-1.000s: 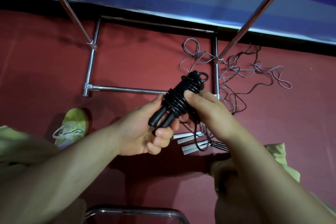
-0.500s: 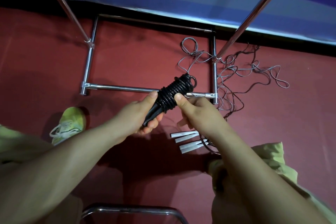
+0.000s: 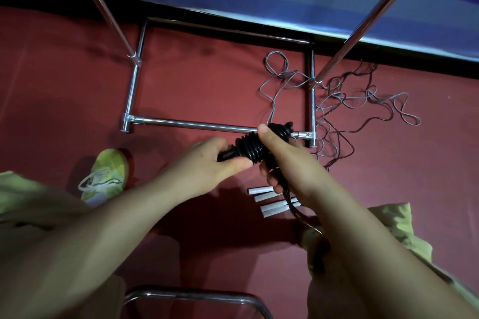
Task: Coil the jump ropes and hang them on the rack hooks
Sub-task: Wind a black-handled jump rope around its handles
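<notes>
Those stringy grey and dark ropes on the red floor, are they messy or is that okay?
Messy. The thin grey and dark ropes lie in a loose tangle on the red floor, draped across the chrome rack base, not coiled. Only the black jump rope is neatly wound, held by the left hand and right hand.

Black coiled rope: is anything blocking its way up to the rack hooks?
No hooks show in this view, so the last stretch cannot be judged. The black coiled rope is held by the left hand and right hand above the rack's base bar; nothing visible stands between it and the two slanted poles.
</notes>
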`<state>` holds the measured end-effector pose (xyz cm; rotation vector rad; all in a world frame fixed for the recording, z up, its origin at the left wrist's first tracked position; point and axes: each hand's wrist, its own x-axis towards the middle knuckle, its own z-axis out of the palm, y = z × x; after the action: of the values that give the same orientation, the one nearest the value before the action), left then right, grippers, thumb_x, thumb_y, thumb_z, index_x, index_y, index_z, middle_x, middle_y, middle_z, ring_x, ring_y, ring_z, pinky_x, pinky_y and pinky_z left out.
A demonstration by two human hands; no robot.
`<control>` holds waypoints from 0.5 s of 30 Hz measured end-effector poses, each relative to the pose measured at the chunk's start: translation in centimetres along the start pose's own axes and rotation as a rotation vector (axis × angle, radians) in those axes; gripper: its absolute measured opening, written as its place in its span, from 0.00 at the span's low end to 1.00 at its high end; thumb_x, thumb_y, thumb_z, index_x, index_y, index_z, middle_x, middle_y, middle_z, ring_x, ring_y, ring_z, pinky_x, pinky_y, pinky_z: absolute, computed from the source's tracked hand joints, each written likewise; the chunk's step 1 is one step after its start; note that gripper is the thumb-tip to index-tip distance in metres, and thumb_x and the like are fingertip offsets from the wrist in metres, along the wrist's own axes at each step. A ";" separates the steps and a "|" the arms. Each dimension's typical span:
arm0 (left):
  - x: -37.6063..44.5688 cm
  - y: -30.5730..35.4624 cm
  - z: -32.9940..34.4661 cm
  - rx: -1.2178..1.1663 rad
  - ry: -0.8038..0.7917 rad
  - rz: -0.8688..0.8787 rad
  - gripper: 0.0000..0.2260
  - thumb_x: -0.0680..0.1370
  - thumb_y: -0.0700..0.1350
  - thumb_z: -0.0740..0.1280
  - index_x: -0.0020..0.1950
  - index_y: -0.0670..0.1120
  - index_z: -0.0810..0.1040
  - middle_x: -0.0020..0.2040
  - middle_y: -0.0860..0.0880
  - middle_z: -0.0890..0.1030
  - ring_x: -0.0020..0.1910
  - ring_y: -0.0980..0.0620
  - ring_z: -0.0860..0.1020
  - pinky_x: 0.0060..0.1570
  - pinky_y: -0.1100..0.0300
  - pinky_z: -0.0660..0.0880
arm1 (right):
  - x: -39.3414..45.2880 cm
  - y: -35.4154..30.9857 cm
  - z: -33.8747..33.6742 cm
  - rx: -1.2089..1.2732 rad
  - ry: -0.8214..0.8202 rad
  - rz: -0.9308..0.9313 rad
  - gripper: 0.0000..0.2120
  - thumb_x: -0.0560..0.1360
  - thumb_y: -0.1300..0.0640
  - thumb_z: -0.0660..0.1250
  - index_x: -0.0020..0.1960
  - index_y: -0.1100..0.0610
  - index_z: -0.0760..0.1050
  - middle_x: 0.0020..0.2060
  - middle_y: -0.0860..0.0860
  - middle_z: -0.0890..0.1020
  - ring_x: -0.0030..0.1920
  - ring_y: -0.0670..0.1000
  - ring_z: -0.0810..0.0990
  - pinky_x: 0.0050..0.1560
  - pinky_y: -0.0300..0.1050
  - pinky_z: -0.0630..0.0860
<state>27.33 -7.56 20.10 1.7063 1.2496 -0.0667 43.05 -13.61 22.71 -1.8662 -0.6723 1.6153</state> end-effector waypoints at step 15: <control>-0.5 0.1 -0.4 -1.159 -0.888 -0.170 0.36 0.71 0.72 0.49 0.41 0.42 0.80 0.25 0.51 0.70 0.20 0.56 0.68 0.30 0.58 0.76 | -0.2 -0.3 -0.8 0.080 -0.171 -0.190 0.19 0.73 0.41 0.59 0.40 0.57 0.73 0.30 0.58 0.72 0.26 0.51 0.68 0.26 0.42 0.63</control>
<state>26.94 -7.65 20.66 0.4300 0.5144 -0.1449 43.78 -13.57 23.14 -1.5695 -0.8188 1.6627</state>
